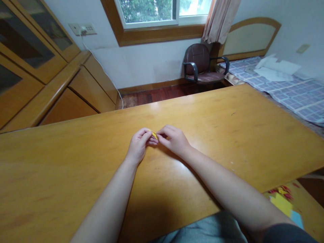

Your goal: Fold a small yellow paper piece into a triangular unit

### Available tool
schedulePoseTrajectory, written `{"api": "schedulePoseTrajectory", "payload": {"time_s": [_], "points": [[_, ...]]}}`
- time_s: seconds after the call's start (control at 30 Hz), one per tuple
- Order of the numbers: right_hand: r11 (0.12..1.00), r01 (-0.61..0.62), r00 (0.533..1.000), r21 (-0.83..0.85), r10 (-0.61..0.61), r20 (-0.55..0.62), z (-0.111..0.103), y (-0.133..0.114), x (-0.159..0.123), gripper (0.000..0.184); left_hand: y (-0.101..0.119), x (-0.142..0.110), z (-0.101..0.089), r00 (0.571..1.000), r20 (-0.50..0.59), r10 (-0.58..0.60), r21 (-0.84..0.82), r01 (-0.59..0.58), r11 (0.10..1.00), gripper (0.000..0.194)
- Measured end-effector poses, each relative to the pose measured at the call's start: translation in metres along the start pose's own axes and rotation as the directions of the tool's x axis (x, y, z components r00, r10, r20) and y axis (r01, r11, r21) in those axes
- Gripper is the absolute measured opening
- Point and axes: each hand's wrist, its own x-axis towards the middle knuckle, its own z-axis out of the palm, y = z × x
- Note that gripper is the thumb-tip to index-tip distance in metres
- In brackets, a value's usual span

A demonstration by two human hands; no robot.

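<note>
Over the middle of a wooden table [227, 128], my two hands meet fingertip to fingertip. Between them is a small folded yellow paper piece [154, 135], mostly hidden by fingers. My left hand [138, 145] pinches its left end with curled fingers. My right hand [173, 139] pinches the right end, fingers bent in. Both forearms rest low over the tabletop.
A lower surface at the bottom right holds yellow, red and blue paper scraps [283, 199]. Beyond the table stand a dark office chair [201, 64], a bed with a checked cover [291, 87] and papers on it, and wooden cabinets [50, 74] on the left.
</note>
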Motion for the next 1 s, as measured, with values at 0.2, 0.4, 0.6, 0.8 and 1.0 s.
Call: {"api": "schedulePoseTrajectory", "payload": {"time_s": [0.2,0.4,0.6,0.8,1.0], "points": [[1.0,0.01,1.0,-0.014,-0.01,0.012,-0.0004,0.0001,-0.0002,0.015,0.0008,0.0001,0.0,1.0,0.009,0.001,-0.003,-0.001,1.0,0.031],[1.0,0.016,1.0,-0.001,-0.016,0.013,-0.0004,0.0002,-0.0003,0.015,-0.0009,0.0011,-0.001,1.0,0.004,-0.002,-0.037,0.002,0.999,0.029],[0.992,-0.077,0.997,0.103,0.078,-0.007,-0.0023,0.0007,0.0023,0.015,-0.0018,0.0008,-0.001,1.0,0.012,0.008,-0.029,-0.007,1.0,0.028],[0.926,-0.246,0.967,0.285,0.255,0.009,-0.0008,0.0065,0.0052,0.013,-0.0057,0.0012,-0.0013,0.998,0.04,0.047,0.035,-0.048,0.998,0.028],[0.853,-0.31,0.947,0.42,0.317,0.055,0.0003,0.0096,0.0048,0.014,-0.0062,0.0008,0.0002,0.995,0.037,0.093,0.033,-0.094,0.995,0.029]]}}
